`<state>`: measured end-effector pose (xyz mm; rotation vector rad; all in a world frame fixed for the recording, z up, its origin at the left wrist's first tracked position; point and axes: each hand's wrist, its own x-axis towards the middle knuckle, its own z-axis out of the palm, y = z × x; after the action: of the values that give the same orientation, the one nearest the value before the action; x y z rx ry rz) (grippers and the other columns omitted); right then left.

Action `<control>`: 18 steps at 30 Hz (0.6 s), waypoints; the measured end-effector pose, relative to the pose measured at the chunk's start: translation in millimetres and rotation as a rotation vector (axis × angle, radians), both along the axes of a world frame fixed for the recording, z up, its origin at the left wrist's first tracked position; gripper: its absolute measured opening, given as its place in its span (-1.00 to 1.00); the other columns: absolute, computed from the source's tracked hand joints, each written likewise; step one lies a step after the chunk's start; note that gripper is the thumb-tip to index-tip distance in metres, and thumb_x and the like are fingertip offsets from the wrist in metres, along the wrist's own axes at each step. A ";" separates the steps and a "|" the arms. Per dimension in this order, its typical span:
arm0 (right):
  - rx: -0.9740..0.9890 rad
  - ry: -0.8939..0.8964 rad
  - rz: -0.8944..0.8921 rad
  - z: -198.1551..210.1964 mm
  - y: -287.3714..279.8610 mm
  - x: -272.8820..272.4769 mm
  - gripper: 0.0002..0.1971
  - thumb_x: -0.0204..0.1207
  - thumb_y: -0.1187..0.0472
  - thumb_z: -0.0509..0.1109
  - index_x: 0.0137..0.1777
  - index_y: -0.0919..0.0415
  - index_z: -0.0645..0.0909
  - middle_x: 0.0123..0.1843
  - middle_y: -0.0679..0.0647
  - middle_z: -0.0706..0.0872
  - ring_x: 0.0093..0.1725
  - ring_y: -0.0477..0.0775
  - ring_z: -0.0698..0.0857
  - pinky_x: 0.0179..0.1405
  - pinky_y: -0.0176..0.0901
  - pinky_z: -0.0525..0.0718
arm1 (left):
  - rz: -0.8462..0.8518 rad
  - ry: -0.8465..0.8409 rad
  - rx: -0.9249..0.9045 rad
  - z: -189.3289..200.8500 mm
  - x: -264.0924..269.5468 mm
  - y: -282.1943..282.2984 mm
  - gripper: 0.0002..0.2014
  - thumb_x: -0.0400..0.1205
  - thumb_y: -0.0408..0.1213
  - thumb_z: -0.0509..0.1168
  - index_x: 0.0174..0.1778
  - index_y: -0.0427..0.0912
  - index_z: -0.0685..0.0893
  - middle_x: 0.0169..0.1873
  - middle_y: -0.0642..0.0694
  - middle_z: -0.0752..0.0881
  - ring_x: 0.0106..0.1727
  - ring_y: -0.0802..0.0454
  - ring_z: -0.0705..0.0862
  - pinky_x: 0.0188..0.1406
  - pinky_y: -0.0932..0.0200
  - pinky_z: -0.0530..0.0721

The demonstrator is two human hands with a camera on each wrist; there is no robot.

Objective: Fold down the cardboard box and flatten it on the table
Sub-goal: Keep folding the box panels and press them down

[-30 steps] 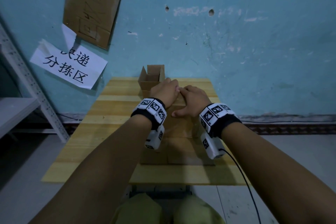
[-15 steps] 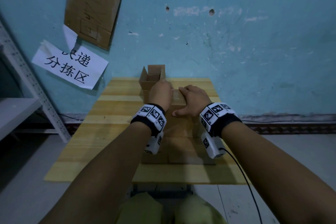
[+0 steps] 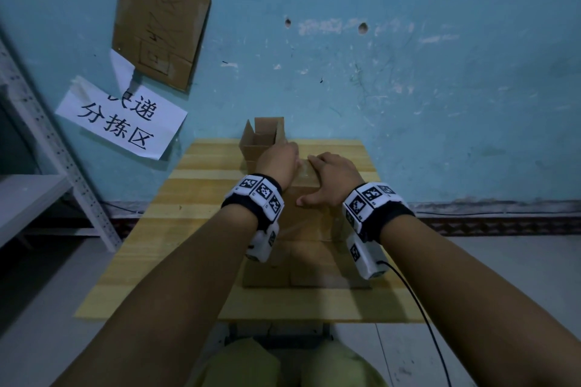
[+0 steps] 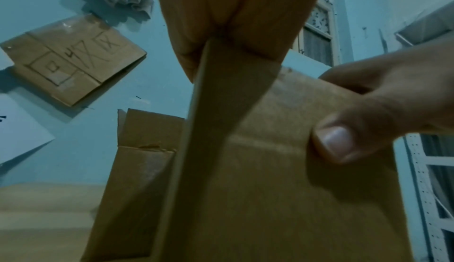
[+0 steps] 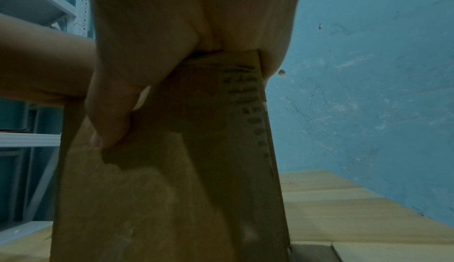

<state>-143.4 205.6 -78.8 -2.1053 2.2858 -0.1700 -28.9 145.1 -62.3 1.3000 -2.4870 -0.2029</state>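
Observation:
A tall brown cardboard box (image 3: 309, 217) stands upright in the middle of the wooden table (image 3: 188, 229). My left hand (image 3: 278, 160) lies over its top left far corner, fingers bent over the far side and hidden. In the left wrist view the palm (image 4: 236, 13) sits on the box's corner edge (image 4: 196, 149). My right hand (image 3: 330, 179) grips the top right of the box, with fingers over the top and the thumb (image 5: 108, 122) pressed on the near face (image 5: 172, 188).
A smaller open cardboard box (image 3: 262, 138) stands just behind, at the table's far edge against the blue wall. Flat cardboard (image 3: 314, 273) lies under and in front of the upright box. A grey metal shelf (image 3: 47, 141) stands at the left.
My left hand has slid from the middle of the box top towards its left far corner, so a gap has opened between the hands. The right hand has stayed in place.

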 end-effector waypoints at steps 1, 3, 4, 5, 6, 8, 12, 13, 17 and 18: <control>0.000 0.000 0.001 0.0 0.1 -0.1 0.04 0.28 -0.32 0.45 0.63 0.19 0.11 0.55 0.15 0.32 0.54 0.18 0.30 0.55 0.04 0.21 | -0.008 -0.012 0.030 1.6 -1.2 -1.6 -0.82 0.69 -0.33 0.14 -0.02 -0.35 0.60 0.12 -0.32 0.60 0.03 -0.24 0.66 0.06 -0.07 0.63; -0.001 -0.001 0.002 -0.1 0.3 -0.1 0.03 0.28 -0.31 0.45 0.63 0.19 0.12 0.54 0.16 0.33 0.53 0.18 0.31 0.54 0.04 0.22 | -0.030 -0.066 0.071 4.7 -2.9 -2.8 -0.86 0.68 -0.38 0.11 -0.04 -0.35 0.55 0.20 -0.33 0.56 0.04 -0.26 0.65 0.09 -0.11 0.63; -0.001 0.000 0.003 0.1 0.2 -0.1 0.02 0.28 -0.31 0.45 0.63 0.19 0.13 0.54 0.16 0.34 0.53 0.19 0.32 0.54 0.04 0.23 | -0.040 -0.094 0.081 6.0 -3.2 -2.4 -0.90 0.67 -0.40 0.10 -0.04 -0.32 0.51 0.23 -0.34 0.54 0.05 -0.27 0.64 0.07 -0.11 0.60; 0.001 0.000 0.004 0.2 -0.1 -0.1 0.02 0.29 -0.31 0.45 0.62 0.19 0.13 0.53 0.16 0.34 0.52 0.19 0.32 0.54 0.04 0.23 | -0.045 -0.114 0.088 6.8 -3.2 -2.0 -0.91 0.67 -0.41 0.09 0.00 -0.31 0.48 0.23 -0.35 0.54 0.04 -0.28 0.63 0.05 -0.12 0.59; 0.002 -0.001 0.005 0.4 -0.3 -0.1 0.01 0.29 -0.31 0.45 0.62 0.19 0.14 0.53 0.16 0.34 0.52 0.19 0.32 0.54 0.04 0.23 | -0.042 -0.134 0.092 7.2 -3.1 -1.6 -0.88 0.67 -0.40 0.08 0.06 -0.31 0.47 0.23 -0.35 0.54 0.05 -0.28 0.63 0.03 -0.11 0.59; 0.000 -0.005 0.005 0.5 -0.3 -0.2 0.00 0.29 -0.31 0.45 0.61 0.19 0.16 0.53 0.16 0.35 0.52 0.19 0.33 0.55 0.04 0.23 | -0.026 -0.187 0.081 6.9 -2.3 -0.9 -0.83 0.68 -0.35 0.05 0.13 -0.28 0.46 0.20 -0.32 0.54 0.07 -0.27 0.62 0.06 -0.11 0.58; -0.005 -0.013 0.003 -0.4 0.2 -0.2 0.00 0.27 -0.31 0.46 0.61 0.18 0.17 0.53 0.15 0.35 0.51 0.19 0.34 0.55 0.03 0.23 | -0.013 -0.268 0.068 6.4 -2.0 0.3 -0.79 0.70 -0.32 -0.02 0.17 -0.23 0.44 0.33 -0.29 0.41 0.28 -0.27 0.44 0.19 -0.06 0.42; -0.006 -0.013 0.002 -0.5 0.5 -0.1 0.01 0.27 -0.31 0.46 0.61 0.18 0.17 0.53 0.15 0.35 0.52 0.19 0.33 0.55 0.03 0.23 | -0.007 -0.267 0.087 6.9 -2.4 0.5 -0.78 0.70 -0.33 -0.03 0.20 -0.23 0.43 0.38 -0.30 0.36 0.34 -0.28 0.38 0.23 -0.06 0.37; -0.007 -0.013 -0.001 -0.3 1.7 0.4 0.01 0.27 -0.31 0.46 0.61 0.18 0.17 0.54 0.15 0.34 0.53 0.18 0.32 0.57 0.03 0.22 | 0.001 -0.244 0.171 7.4 -3.5 1.2 -0.76 0.69 -0.35 -0.04 0.24 -0.23 0.40 0.40 -0.30 0.31 0.39 -0.27 0.30 0.32 -0.08 0.31; -0.005 -0.014 -0.002 0.1 2.1 0.6 0.01 0.27 -0.30 0.46 0.61 0.18 0.16 0.54 0.15 0.34 0.53 0.18 0.32 0.57 0.03 0.22 | 0.002 -0.236 0.182 6.9 -3.3 0.3 -0.76 0.69 -0.34 -0.04 0.23 -0.22 0.40 0.39 -0.29 0.31 0.38 -0.27 0.30 0.32 -0.09 0.31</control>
<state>-142.7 207.7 -78.7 -2.0979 2.2819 -0.1896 -32.2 145.5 -55.4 1.4752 -2.7170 -0.2968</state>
